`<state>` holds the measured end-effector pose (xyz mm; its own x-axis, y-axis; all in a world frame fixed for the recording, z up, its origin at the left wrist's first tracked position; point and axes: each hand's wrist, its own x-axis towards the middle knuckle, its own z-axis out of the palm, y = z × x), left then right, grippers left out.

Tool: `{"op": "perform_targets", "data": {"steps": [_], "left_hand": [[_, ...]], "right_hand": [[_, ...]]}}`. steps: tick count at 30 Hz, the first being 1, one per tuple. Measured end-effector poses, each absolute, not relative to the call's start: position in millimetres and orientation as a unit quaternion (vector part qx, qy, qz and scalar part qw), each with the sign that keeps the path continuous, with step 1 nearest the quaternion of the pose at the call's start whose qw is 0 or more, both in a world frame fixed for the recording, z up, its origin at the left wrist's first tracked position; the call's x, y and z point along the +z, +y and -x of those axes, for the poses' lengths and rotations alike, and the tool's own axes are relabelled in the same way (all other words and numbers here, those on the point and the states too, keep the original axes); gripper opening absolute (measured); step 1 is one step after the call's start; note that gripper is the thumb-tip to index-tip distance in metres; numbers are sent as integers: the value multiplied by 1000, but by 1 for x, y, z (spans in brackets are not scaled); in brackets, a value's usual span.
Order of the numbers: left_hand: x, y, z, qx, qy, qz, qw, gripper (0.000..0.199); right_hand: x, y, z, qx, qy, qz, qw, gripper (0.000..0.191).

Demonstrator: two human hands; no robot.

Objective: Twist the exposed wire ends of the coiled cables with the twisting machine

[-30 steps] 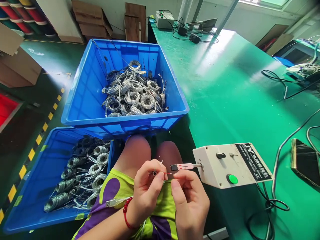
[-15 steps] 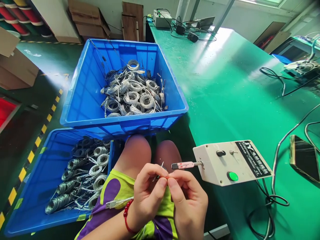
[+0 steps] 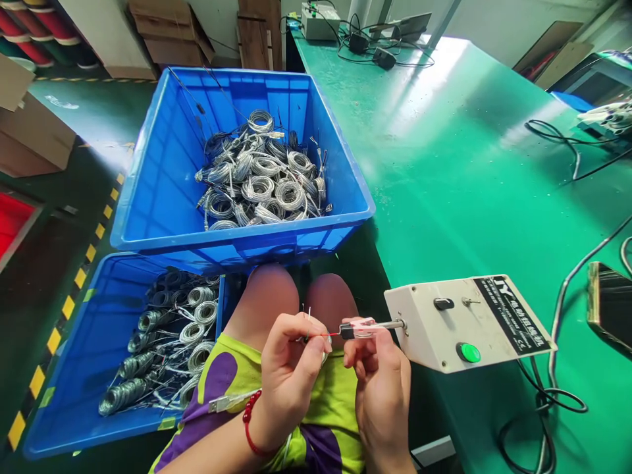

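Note:
My left hand (image 3: 291,378) pinches the stripped end of a cable, with a few thin wires poking up above the fingers. A red wire (image 3: 334,334) runs from that pinch to the black tip of a pink-and-white clip (image 3: 363,327). This clip sits on the metal shaft (image 3: 392,324) of a light-grey machine box (image 3: 434,336). My right hand (image 3: 382,395) is closed on the clip from below, thumb against its rear part. The cable's USB plug (image 3: 218,404) lies over my left wrist side, on the lap.
A large blue bin (image 3: 241,245) holds many coiled cables (image 3: 259,187). Below it, a second blue bin (image 3: 69,421) has more coils in rows. The green table (image 3: 444,210) carries a phone (image 3: 609,309) and black leads. Cardboard boxes (image 3: 37,135) stand at left.
My right hand has left the pinch beside my left fingers and moved onto the clip. The red wire now reaches the clip's tip. The view has shifted slightly.

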<state>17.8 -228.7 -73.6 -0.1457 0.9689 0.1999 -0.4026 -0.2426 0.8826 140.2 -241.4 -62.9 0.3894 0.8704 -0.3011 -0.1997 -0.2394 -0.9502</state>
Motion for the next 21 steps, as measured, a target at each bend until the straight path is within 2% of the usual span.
{"op": "perform_targets", "data": {"steps": [10,21], "left_hand": [[-72,-224,-18,645,369,-431,512,11],[-73,-223,-19,635,386,-437,507,10]], "right_hand": [[-66,-233,-136,628,-137,416,644,40],[-71,-232,-138,631,-137,406,647,40]]}}
